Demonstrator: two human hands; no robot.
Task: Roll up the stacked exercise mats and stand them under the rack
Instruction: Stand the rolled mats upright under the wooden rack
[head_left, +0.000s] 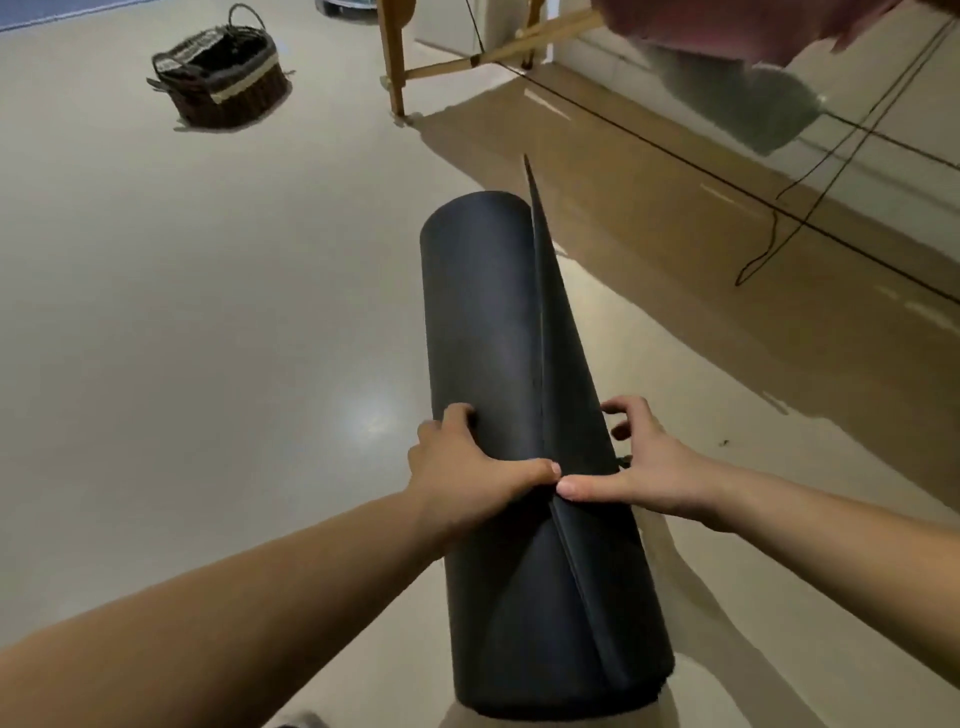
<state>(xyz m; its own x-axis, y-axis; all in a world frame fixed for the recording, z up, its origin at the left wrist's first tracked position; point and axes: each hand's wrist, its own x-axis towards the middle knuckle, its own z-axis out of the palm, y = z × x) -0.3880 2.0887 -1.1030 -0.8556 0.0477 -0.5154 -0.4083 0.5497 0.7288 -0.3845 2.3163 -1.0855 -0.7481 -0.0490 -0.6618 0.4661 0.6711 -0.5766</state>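
Closest in, two bare forearms reach forward to a black rolled mat (483, 338), whose near end bulges low in the view while the roll runs away over the pale floor (208, 312). I cannot tell whether its far end touches that floor.

The left hand (467, 478) grips the roll partway along. Its fingers curl over the left side and its thumb is laid across the top, up to the seam. The right hand (649, 467) has its thumb stretched flat on the mat's loose outer flap (556, 322), tip to tip with the left thumb. Its fingers are spread and loosely bent just off the flap's right edge, closed on nothing. That flap stands away from the roll along its whole length and rises to a sharp corner at the far end.

To the right a tan mat (675, 234) lies flat on the floor, with thin black cords (769, 202) running across it. Past it stands a wooden rack (392, 62), with one leg and its slanted braces in sight. Pink and grey cloth (753, 98) hangs into the upper right corner. A dark wicker basket (223, 78) with a handle sits on the floor, far off to the left and well apart from everything else.
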